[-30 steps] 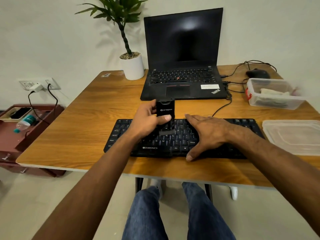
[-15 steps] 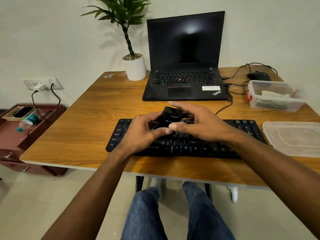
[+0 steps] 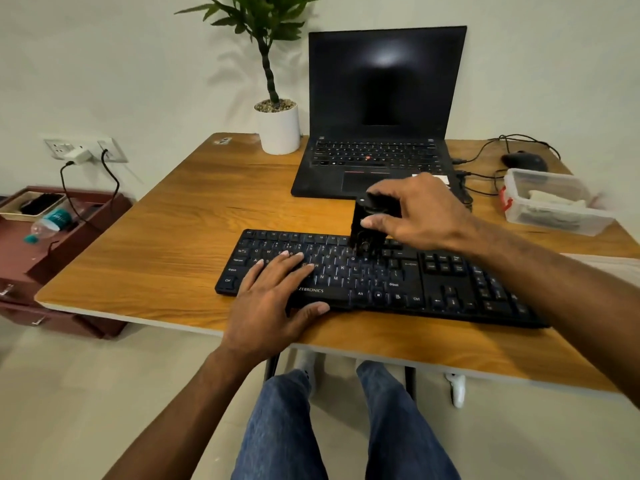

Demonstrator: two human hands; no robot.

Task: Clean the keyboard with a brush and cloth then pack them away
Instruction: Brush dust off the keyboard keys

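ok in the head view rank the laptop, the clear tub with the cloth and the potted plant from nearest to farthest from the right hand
From the right hand, which grips the brush:
1. Laptop, just behind the hand.
2. Clear tub, to the hand's right near the table's right edge.
3. Potted plant, far back left, beside the laptop.

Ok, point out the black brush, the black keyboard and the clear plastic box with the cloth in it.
Black brush (image 3: 366,220): head view, on its body beside the right hand's thumb.
Black keyboard (image 3: 446,292): head view, on bare keys right of centre.
Clear plastic box (image 3: 550,188): head view, on its near wall.
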